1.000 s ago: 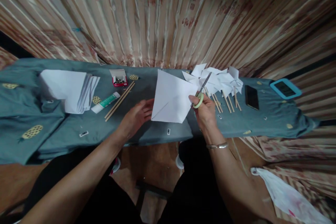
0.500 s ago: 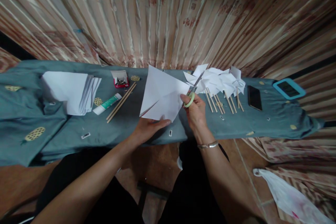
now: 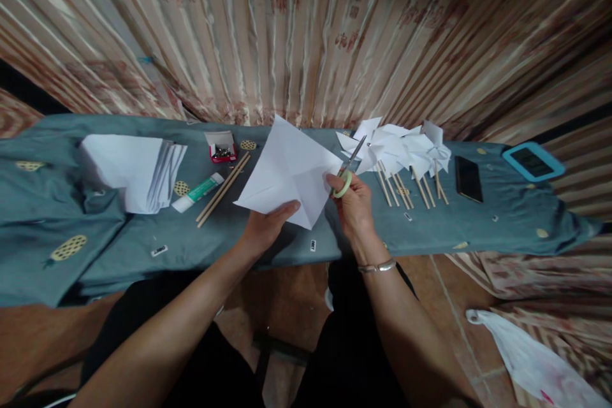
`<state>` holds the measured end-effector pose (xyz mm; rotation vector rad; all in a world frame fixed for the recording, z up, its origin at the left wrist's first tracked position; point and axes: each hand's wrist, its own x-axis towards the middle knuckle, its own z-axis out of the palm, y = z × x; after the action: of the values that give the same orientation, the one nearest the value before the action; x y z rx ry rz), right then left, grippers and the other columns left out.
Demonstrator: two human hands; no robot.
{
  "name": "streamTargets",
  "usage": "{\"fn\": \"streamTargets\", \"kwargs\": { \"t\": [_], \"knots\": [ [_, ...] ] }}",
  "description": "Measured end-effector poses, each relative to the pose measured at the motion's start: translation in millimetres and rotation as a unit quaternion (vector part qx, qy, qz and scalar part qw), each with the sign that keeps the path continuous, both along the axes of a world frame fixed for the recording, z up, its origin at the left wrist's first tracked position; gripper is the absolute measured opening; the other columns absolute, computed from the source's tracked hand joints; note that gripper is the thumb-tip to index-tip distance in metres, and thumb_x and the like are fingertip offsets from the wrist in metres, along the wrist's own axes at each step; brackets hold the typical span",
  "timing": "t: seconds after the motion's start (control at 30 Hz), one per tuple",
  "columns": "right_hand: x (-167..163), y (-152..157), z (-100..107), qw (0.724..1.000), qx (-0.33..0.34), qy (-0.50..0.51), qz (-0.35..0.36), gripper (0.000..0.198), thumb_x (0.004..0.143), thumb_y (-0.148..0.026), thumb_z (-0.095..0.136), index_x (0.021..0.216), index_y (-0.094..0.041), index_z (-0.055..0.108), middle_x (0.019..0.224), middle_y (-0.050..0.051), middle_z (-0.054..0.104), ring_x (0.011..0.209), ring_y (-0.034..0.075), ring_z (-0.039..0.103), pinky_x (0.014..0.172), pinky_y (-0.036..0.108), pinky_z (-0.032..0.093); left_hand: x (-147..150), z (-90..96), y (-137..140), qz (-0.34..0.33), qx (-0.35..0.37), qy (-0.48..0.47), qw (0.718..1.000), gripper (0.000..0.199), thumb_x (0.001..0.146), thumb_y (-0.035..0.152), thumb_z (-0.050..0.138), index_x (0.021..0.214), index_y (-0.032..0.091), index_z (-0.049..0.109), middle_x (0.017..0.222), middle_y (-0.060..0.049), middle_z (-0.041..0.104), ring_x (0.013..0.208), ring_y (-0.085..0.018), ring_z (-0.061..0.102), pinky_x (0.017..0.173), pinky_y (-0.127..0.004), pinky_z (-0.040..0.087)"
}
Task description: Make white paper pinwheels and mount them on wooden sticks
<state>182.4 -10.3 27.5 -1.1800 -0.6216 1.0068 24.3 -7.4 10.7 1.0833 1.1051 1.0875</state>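
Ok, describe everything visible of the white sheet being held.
The sheet is plain white, looks like paper, roughly square and creased, with a line near its left corner (slit or fold unclear). Turned cornerwise, it is held over the cloth-covered table. The left hand grips its near edge, thumb on top; the right hand, also holding scissors, appears to pinch its right side.

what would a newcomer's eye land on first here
Probably the white paper at the centre, held in the left hand, with scissors in the right hand at its right corner. Next, the pinwheels clustered just right of it. The blue-framed device stands out at the table's right end.
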Motion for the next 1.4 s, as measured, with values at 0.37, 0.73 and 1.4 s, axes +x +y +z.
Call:
{"fn": "streamTargets", "kwargs": {
  "t": [0.37,0.73,1.4],
  "knots": [
    [-10,-9,1,0.994,-0.021,-0.092,0.047,0.036,0.057,-0.047,0.082,0.078,-0.023,0.063,0.064,-0.004,0.063,0.058,0.012,0.051,0.057,0.026,0.046,0,5.1,12,0.029,0.001,-0.047,0.998,0.041,0.059,0.030,0.080,0.095,0.016,0.066,0.106,-0.008,0.073,0.101,-0.027,0.066,0.099,-0.045,0.049],
    [-11,-11,-20,0.996,-0.052,-0.011,0.076,0.043,0.052,-0.042,0.086,0.082,-0.022,0.064,0.063,-0.007,0.059,0.054,0.009,0.049,0.053,0.023,0.043,-4,0.8,22,0.040,0.003,-0.031,0.999,0.043,0.060,0.028,0.081,0.099,0.016,0.069,0.105,-0.008,0.073,0.099,-0.026,0.065,0.099,-0.045,0.048],
    [-7,-54,-23,0.947,-0.068,-0.113,0.292,0.035,0.076,-0.049,0.073,0.102,-0.025,0.068,0.074,0.000,0.066,0.063,0.015,0.059,0.058,0.027,0.044,-16,6.2,49,0.101,-0.022,-0.034,0.994,0.040,0.061,0.030,0.081,0.096,0.015,0.069,0.100,-0.006,0.073,0.097,-0.024,0.066,0.091,-0.037,0.051]
  ]
}}
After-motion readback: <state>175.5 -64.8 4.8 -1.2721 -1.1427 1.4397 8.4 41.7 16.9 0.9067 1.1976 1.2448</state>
